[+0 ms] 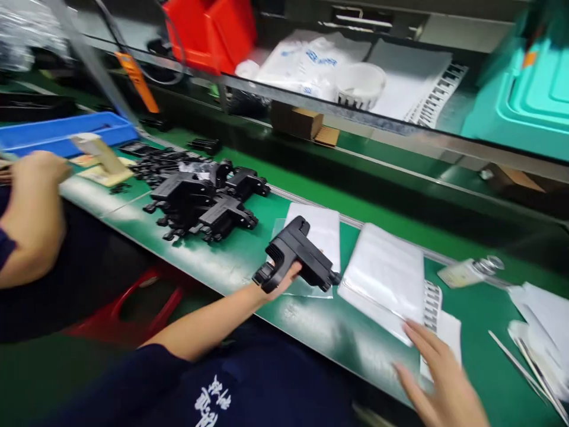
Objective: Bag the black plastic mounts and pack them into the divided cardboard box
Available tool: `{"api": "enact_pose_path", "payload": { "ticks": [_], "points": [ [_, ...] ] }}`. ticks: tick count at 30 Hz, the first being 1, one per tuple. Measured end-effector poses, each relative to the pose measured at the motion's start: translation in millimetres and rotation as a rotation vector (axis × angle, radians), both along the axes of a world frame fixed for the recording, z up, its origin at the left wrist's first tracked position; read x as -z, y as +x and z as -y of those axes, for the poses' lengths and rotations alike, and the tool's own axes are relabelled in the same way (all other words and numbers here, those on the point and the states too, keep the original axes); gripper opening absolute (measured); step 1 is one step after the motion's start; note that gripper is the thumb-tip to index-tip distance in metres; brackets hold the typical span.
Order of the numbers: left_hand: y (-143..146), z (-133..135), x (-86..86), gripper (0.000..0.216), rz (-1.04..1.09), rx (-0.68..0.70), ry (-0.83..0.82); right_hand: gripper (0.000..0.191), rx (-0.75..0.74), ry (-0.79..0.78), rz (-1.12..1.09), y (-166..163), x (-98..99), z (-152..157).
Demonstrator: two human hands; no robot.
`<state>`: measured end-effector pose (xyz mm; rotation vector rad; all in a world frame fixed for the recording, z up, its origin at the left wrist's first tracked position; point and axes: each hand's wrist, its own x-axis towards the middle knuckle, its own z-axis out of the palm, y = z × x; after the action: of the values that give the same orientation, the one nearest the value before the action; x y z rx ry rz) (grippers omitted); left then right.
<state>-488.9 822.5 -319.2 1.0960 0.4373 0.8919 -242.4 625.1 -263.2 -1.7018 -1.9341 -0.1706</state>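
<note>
My left hand (287, 283) is closed around a black plastic bracket (297, 252) with a clamp-like end, lifted above the green bench. Beneath it lie a white sheet and a clear plastic bag (326, 228). My right hand (438, 379) is open, thumb and fingers apart, near the lower edge of a stack of clear plastic bags (384, 273). Beside that stack is a label sheet with black marks (432, 305), partly covered. Several similar black brackets (224, 213) are piled to the left of my left hand.
A bottle with a metal top (471, 270) and tweezers (518, 363) are on the right. A co-worker's arm (33, 219) is at far left, near a blue tray (66, 133). Overhead, a shelf (284, 98) holds red bins (213, 32) and a teal crate (528, 101).
</note>
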Motion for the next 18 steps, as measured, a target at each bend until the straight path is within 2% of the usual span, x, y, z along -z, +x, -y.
{"api": "enact_pose_path", "payload": {
  "ticks": [2, 4, 7, 10, 12, 14, 16, 18],
  "points": [
    [15, 17, 5.0, 0.054, -0.015, 0.119, 0.019, 0.073, -0.071, -0.072, 0.024, -34, 6.6, -27],
    [13, 19, 8.2, 0.050, -0.062, 0.210, 0.056, 0.084, -0.105, -0.125, 0.004, -57, 11.7, -57],
    [-13, 2, 10.7, 0.052, -0.114, 0.315, 0.029, 0.071, -0.106, -0.181, -0.028, -72, 16.6, -83],
    [-41, -17, 11.4, 0.058, -0.125, 0.405, -0.124, 0.060, -0.124, -0.073, 0.044, -72, 19.7, -83],
    [-47, -20, 11.6, 0.063, -0.182, 0.363, -0.128, 0.056, -0.178, -0.035, 0.112, -70, 21.6, -78],
    [-44, -18, 11.5, 0.064, -0.299, 0.219, -0.007, 0.053, -0.212, -0.060, 0.073, -68, 25.0, -73],
    [-36, -12, 10.5, 0.063, -0.417, 0.071, 0.143, 0.054, -0.149, -0.118, -0.161, -64, 31.6, -68],
    [-31, -8, 8.5, 0.066, -0.500, 0.000, 0.278, 0.053, 0.006, -0.209, -0.561, -58, 42.2, -66]
  ]
}}
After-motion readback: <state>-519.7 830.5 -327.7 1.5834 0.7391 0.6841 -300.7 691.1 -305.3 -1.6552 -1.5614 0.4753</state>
